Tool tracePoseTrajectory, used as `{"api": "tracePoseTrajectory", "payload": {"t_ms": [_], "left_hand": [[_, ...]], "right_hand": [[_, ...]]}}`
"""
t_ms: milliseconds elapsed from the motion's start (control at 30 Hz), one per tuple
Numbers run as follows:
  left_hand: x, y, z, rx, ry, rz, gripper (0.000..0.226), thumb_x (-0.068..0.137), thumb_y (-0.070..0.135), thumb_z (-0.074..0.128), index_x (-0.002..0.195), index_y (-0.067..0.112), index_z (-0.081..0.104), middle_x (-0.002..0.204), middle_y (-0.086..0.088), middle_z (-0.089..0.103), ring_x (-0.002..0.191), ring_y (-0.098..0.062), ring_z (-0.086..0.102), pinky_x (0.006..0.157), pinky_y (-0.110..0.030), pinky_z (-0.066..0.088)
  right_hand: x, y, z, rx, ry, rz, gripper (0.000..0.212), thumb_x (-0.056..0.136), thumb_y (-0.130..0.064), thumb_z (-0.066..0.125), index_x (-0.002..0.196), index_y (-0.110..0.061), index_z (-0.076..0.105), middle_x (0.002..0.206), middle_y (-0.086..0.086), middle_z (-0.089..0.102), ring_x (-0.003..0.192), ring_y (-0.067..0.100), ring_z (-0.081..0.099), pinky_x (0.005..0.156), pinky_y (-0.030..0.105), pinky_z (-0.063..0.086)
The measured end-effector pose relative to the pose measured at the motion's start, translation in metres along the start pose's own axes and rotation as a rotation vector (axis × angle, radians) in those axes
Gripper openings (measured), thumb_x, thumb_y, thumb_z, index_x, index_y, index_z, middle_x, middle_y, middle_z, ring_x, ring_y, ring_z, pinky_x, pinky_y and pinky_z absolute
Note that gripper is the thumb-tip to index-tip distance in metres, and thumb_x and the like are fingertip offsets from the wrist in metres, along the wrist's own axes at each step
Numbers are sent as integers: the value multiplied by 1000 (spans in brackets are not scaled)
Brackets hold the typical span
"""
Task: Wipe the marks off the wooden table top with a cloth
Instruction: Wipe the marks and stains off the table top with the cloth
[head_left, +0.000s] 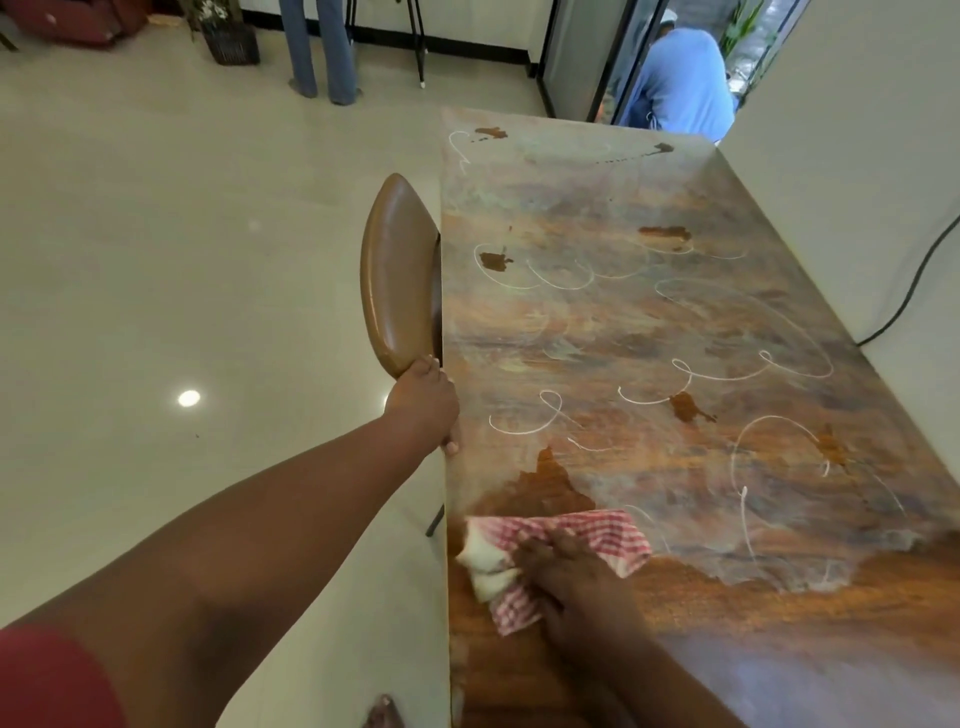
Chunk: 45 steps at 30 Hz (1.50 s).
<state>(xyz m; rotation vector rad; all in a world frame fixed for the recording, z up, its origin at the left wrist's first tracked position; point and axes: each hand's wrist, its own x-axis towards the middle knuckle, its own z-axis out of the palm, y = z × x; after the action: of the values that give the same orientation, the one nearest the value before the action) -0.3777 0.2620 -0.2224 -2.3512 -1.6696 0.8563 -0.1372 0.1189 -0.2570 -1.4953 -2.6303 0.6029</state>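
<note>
The long wooden table top (649, 332) runs away from me, dulled by a chalky film and white looping marks (561, 275) over most of its length. The strip nearest me shows clean, glossy brown wood. A red-and-white checked cloth (561, 540) lies bunched on the table near its left edge, at the border between clean and hazy wood. My right hand (576, 587) presses down on the cloth and grips it. My left hand (428, 402) is clamped over the table's left edge, fingers curled around it, just below a chair back.
A brown padded chair back (397, 275) stands tight against the table's left edge. A white wall and a black cable (914, 280) border the right side. Two people stand beyond the far end, one in blue (680, 83). Pale tiled floor (182, 260) spreads to the left.
</note>
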Motion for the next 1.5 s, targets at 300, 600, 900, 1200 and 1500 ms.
{"api": "tracePoseTrajectory", "payload": {"t_ms": [300,600,900,1200,1500], "left_hand": [[5,-5,0,-9,-38,4,91,94,58,36,149,-4,-1,160,-19,2,148,-31,0,119,-41,-3],[4,-5,4,33,-28,23,99,91,67,32,148,-5,-3,159,-21,0,147,-33,-4,119,-44,-7],[7,-4,8,102,-25,8,100,88,72,29,149,-3,2,160,-19,6,148,-33,-1,116,-47,-9],[8,20,-24,66,-75,-69,92,89,48,56,151,5,3,160,-15,9,148,-31,4,117,-49,-1],[34,107,-74,-479,-10,-33,77,95,49,47,153,18,8,162,-6,2,148,-25,1,119,-41,6]], "right_hand": [[41,-32,20,11,56,153,52,89,-25,43,140,-32,36,149,-9,35,141,20,22,113,33,-2],[0,20,-9,27,104,468,48,90,-23,47,136,-36,43,143,5,45,129,26,44,103,39,41],[-3,47,-1,41,46,239,50,90,-24,48,134,-45,41,147,-21,32,140,9,22,110,30,25],[38,97,-36,92,85,300,55,83,-10,49,134,-30,48,146,2,41,134,24,34,108,34,30],[-45,181,-62,95,13,7,49,83,-15,49,124,-39,57,137,-14,50,131,10,39,103,26,34]]}}
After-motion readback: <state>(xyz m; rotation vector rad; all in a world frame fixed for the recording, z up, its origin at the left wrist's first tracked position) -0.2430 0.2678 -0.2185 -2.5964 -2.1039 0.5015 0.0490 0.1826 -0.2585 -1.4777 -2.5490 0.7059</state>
